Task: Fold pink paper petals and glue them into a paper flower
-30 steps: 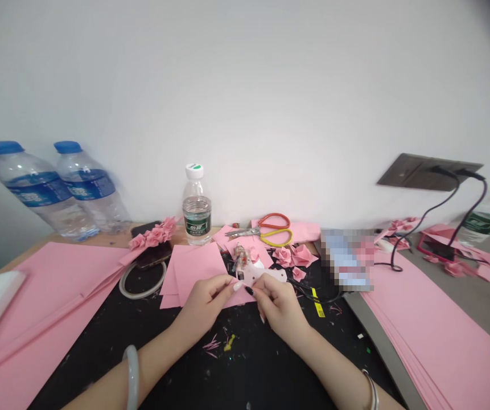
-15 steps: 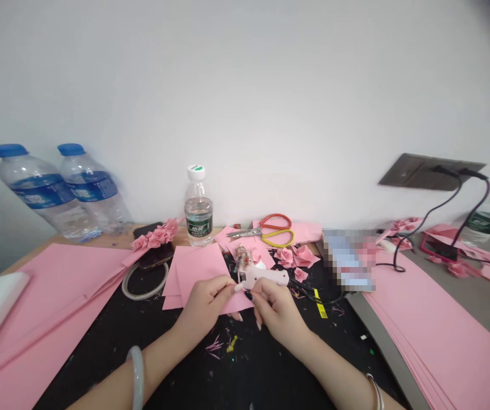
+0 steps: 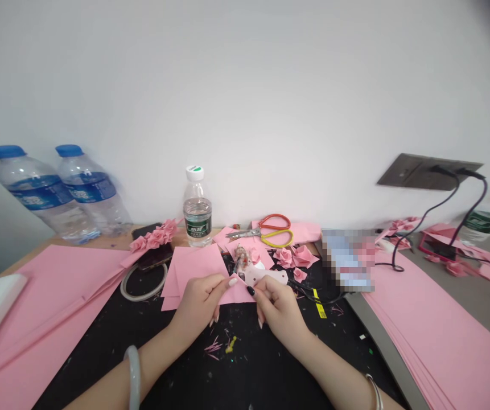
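Plain white wall (image 3: 245,114) fills the upper half of the frame, with a dark socket plate (image 3: 411,172) and two plugged black cables at right. Black work surface (image 3: 245,370) below, dotted with pink slivers (image 3: 213,347) and a yellow scrap (image 3: 231,344) at lower centre.

Both hands meet at the centre of the frame. Left hand (image 3: 202,299): thumb and finger pinched on a small piece of pink paper (image 3: 240,279). Right hand (image 3: 279,302): closed likewise on the same piece, black thumbnail at its right end. Under and behind the left hand, overlapping pink sheets (image 3: 200,265).

Just behind the fingers lies a white glue gun (image 3: 274,277), nozzle end messy. Right of it, folded paper roses (image 3: 285,258); beyond, scissors (image 3: 276,238) with one red and one yellow handle loop, blades pointing left.

Small white-capped bottle (image 3: 197,222) upright, left of centre. Two blue-capped bottles (image 3: 42,191), tilted in view, at left. Large pink paper (image 3: 74,265) at lower left; stacked pink sheets (image 3: 436,319) at lower right.
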Tool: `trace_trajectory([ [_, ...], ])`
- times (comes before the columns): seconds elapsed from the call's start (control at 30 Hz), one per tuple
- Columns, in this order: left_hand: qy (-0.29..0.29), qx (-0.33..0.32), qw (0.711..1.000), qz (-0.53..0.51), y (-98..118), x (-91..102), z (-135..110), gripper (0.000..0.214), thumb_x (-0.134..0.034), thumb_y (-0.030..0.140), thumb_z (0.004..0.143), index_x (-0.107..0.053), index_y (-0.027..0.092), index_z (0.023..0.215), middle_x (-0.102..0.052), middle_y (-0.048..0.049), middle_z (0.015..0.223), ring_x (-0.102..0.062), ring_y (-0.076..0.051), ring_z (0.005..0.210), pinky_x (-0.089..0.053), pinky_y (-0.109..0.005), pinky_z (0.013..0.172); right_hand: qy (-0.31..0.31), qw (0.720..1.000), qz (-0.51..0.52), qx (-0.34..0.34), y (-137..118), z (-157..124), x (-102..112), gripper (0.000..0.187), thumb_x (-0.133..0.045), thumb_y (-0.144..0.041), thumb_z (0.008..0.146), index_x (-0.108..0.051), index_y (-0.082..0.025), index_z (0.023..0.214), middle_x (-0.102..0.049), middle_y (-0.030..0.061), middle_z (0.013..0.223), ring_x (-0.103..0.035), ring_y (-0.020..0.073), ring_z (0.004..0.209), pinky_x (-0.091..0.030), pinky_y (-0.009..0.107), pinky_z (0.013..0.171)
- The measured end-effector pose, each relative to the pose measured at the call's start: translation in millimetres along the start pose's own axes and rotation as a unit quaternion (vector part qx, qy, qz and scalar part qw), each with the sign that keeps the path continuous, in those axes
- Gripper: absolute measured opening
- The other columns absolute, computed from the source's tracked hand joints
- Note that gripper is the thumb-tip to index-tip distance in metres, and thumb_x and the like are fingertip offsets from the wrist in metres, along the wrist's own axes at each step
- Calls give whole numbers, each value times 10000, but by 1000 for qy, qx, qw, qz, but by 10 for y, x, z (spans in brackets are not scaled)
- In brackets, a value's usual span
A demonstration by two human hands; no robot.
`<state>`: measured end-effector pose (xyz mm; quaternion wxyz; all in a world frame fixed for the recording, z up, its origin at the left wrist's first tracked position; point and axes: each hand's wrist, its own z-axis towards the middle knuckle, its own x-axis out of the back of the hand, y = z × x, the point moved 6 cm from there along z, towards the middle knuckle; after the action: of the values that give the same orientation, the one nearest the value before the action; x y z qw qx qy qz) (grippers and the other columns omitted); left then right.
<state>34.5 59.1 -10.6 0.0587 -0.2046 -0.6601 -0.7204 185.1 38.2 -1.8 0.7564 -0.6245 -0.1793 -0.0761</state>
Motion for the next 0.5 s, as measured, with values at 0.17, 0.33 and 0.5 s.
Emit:
trace_trajectory([
  [0.17,-35,3,998,-49,3,-43,23,315,-491,361,828,-439,189,569,-480,74,407,-481,-94,333,-358,-181,393,15,1000,-5,10,-29,3,31,270,-428,-271,883,-389,-220,621,-428,-81,364,-413,98,317,-338,201,414],
  [0.33,-80,0,991,-109,40,-128,18,233,-564,338,790,-529,169,634,-633,19,559,-641,-160,559,-478,-237,562,21,1000,3,2,-14,17,50,269,-429,-272,882,-382,-221,622,-417,-82,358,-391,93,302,-308,199,391],
  [0.5,-84,51,982,-159,-32,-170,36,204,-611,325,754,-535,167,650,-669,6,564,-673,-184,590,-512,-262,574,-6,998,59,-23,61,21,4,289,-439,-360,886,-404,-211,640,-441,-78,361,-339,74,280,-258,181,344],
])
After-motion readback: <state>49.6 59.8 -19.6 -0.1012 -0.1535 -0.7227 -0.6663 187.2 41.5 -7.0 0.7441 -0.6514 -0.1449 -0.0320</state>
